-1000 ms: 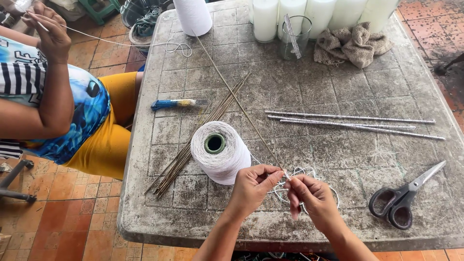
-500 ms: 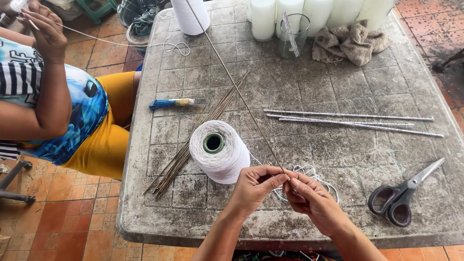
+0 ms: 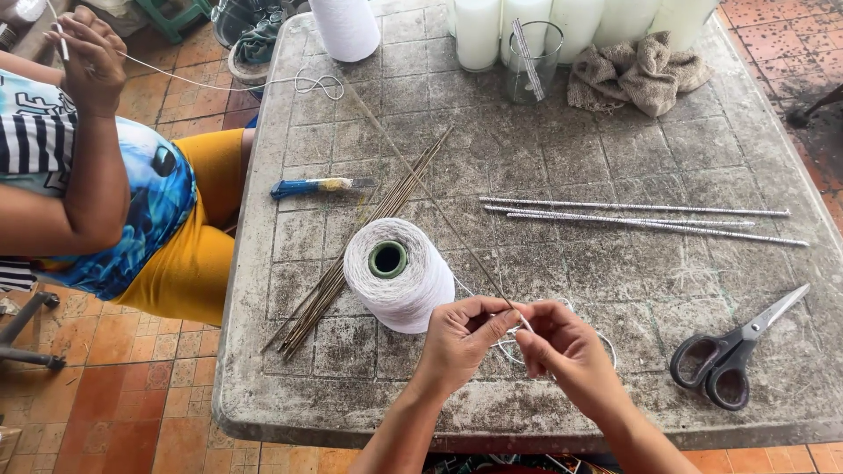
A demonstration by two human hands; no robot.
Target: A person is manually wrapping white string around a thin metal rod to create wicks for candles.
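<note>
**Both hands closed in on the stick's near end**

Your left hand [image 3: 461, 338] and right hand [image 3: 562, 347] met at the table's near edge, fingertips pressed together around the near tip of a long thin stick [image 3: 421, 189] and the white thread [image 3: 514, 347] looped there. The left pinched the stick end; the right pinched the thread just beside it, thumb and forefinger tight. The stick ran diagonally away from you, up toward the white spool [image 3: 349, 26] at the far edge.

Compared with a second earlier, your hands had drawn closer, until the fingertips touched, and the right hand had risen from below the loops to meet the left. That suggested the thread was being worked onto the stick's tip rather than only held. The cone of thread [image 3: 397, 272], lying on its side just left of your hands, had stayed put.

Elsewhere little had altered. The bundle of bare sticks [image 3: 356, 250] lay fanned beneath the cone, three wrapped white rods [image 3: 641, 215] lay to the right, and the black scissors [image 3: 733, 351] sat near the right corner. On the concrete table [image 3: 615, 132] the blue-handled brush [image 3: 320, 186], the candles [image 3: 479, 31], the glass [image 3: 531, 57] and the rag [image 3: 637, 70] were unmoved. The seated person's hand [image 3: 88, 57] remained raised at upper left, drawing a string [image 3: 228, 86].
</note>
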